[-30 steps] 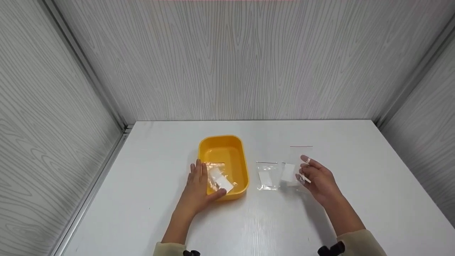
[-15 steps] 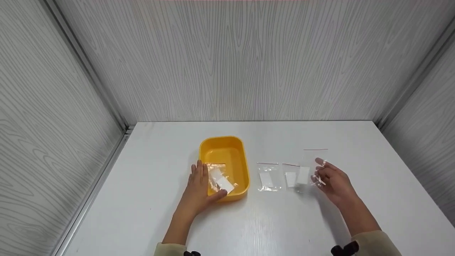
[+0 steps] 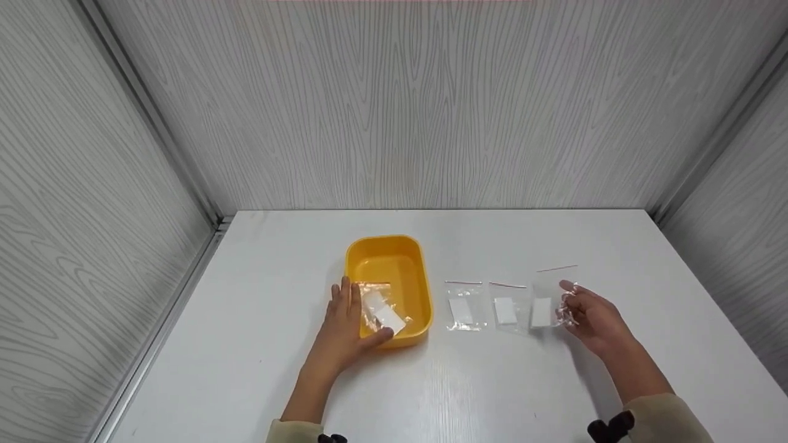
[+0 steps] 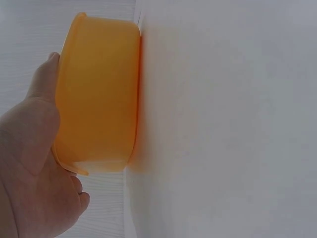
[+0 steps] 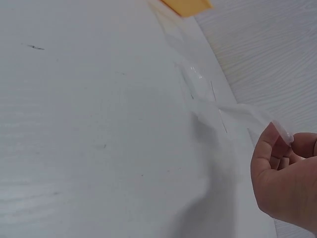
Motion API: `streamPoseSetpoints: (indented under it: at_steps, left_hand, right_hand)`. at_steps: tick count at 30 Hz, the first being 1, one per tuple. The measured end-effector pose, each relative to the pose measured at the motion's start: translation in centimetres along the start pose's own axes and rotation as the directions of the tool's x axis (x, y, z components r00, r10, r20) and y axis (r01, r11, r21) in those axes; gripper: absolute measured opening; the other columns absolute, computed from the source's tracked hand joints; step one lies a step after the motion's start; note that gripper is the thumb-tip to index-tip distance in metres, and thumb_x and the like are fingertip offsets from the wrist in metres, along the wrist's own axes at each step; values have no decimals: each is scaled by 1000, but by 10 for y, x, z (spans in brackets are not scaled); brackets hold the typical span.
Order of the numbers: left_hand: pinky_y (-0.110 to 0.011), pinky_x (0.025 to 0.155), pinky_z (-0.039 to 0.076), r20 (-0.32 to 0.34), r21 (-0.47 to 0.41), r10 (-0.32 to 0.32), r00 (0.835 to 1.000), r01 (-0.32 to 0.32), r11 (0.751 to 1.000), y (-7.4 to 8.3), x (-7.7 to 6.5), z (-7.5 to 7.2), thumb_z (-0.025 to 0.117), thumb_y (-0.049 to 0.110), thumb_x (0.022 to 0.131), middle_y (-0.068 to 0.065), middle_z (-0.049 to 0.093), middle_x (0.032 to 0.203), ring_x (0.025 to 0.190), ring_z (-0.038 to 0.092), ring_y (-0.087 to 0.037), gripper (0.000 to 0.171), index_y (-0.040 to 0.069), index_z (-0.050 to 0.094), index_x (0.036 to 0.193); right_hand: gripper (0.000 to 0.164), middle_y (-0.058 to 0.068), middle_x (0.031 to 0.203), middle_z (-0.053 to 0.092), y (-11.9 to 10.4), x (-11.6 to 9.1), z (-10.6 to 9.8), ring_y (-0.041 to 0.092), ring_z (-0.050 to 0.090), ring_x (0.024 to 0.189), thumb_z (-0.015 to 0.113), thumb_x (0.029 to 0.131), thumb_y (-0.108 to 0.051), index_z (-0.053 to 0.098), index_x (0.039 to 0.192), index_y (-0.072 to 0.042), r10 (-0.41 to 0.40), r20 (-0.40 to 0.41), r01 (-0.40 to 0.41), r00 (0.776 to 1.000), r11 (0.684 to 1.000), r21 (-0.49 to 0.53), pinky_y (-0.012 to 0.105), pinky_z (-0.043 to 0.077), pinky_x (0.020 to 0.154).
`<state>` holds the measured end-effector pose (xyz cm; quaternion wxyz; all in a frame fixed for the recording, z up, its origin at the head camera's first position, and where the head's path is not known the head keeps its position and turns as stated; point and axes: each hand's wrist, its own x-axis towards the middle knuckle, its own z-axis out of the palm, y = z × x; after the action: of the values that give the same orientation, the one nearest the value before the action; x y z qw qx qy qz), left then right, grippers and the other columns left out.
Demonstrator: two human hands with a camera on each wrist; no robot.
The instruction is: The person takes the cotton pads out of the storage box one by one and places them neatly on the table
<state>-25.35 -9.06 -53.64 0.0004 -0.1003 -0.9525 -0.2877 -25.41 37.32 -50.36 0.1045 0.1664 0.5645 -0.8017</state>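
Observation:
My right hand [image 3: 594, 320] pinches a clear zip-lock bag [image 3: 542, 307] by its right side, low over the table. A white rectangular piece shows inside it. In the right wrist view, thumb and finger meet on the clear plastic. Left of this bag lie two similar zip-lock bags, a middle one [image 3: 507, 312] and a left one [image 3: 460, 311], side by side. My left hand [image 3: 335, 335] rests at the near left corner of a yellow bin [image 3: 426, 295], fingers straight along its left rim and thumb at the front. Inside the bin lie bagged white pieces [image 3: 386, 318].
The white table [image 3: 480, 394] runs back to a grey wood-grain panel [image 3: 406, 111]. Similar panels stand at the left [image 3: 74, 215] and right [image 3: 739, 203]. In the left wrist view, the outer wall of the yellow bin [image 4: 99, 94] stands on the table.
My right hand has moved right and slightly nearer with its zip-lock bag, away from the middle bag, which now shows uncovered. My left hand has stayed at the bin.

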Motion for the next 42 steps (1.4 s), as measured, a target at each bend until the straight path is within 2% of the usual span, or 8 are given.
streamPoseSetpoints:
  at_steps: [6, 13, 17, 20, 27, 30, 32, 42]
  left_hand:
    - [-53, 122, 17, -13, 12, 11, 1000, -10, 1000, -1, 0, 1, 65, 70, 82, -8, -12, 168, 154, -7, -35, 117, 6, 7, 160]
    - [-54, 121, 18, -10, 3, 10, 1000, -9, 1000, 0, 0, 1, 65, 71, 81, -8, -12, 168, 154, -6, -35, 117, 8, 6, 161]
    - [-54, 121, 18, -12, 3, 12, 1000, -12, 1000, 0, 0, 1, 65, 70, 81, -8, -11, 168, 154, -6, -35, 117, 8, 7, 161]
    - [-54, 122, 18, -9, 8, 4, 1000, -4, 1000, -1, 0, 2, 65, 71, 81, -8, -12, 168, 154, -6, -35, 117, 8, 6, 161]
    - [-54, 122, 17, -6, 6, 9, 1000, -9, 1000, -1, 1, 1, 65, 71, 81, -8, -12, 168, 154, -6, -35, 117, 7, 8, 160]
    - [-53, 122, 16, -2, 6, 11, 1000, -11, 1000, 0, 2, 1, 65, 70, 81, -8, -12, 168, 154, -7, -34, 117, 7, 7, 160]
    - [-54, 122, 17, -3, 9, 11, 1000, -11, 1000, 0, 2, 1, 65, 70, 81, -8, -12, 168, 154, -6, -35, 117, 7, 7, 160]
    - [-55, 121, 19, -5, -4, 5, 1000, -5, 1000, 0, 1, 0, 66, 71, 80, -8, -11, 168, 154, -4, -36, 118, 8, 7, 161]
  right_hand:
    - [58, -6, 83, 58, 5, 7, -11, 7, 52, 71, 43, 103, -6, 22, 158, -5, 11, -10, -11, 1000, 999, -53, 21, 44, 58]
    - [59, -8, 92, 60, 5, 9, -18, 5, 53, 84, 50, 103, -12, 28, 158, -9, 34, -71, -42, 997, 994, -106, 20, 48, 71]
    - [59, -7, 104, 57, 5, 10, -19, 5, 51, 93, 48, 105, -18, 27, 158, -9, 27, -90, -47, 996, 972, -230, 21, 50, 78]
    - [59, -3, 111, 57, 5, 11, -19, 6, 52, 95, 47, 104, -21, 26, 158, -7, -6, -117, -39, 993, 926, -376, 22, 50, 78]
    - [62, 23, 141, 49, 9, 7, -18, 20, 57, 107, 46, 102, -27, 30, 156, -2, -167, -196, -24, 966, 702, -712, 22, 53, 77]
    - [61, 28, 142, 45, 11, 5, -19, 26, 57, 105, 45, 101, -25, 30, 154, 1, -229, -190, -10, 955, 613, -790, 23, 53, 74]
    - [61, 29, 141, 45, 11, 5, -20, 27, 58, 102, 46, 101, -25, 31, 154, 1, -249, -185, -9, 951, 575, -818, 24, 54, 73]
    - [60, 29, 138, 48, 13, 4, -26, 26, 61, 99, 49, 100, -25, 35, 152, 1, -279, -171, 18, 945, 567, -823, 24, 56, 72]
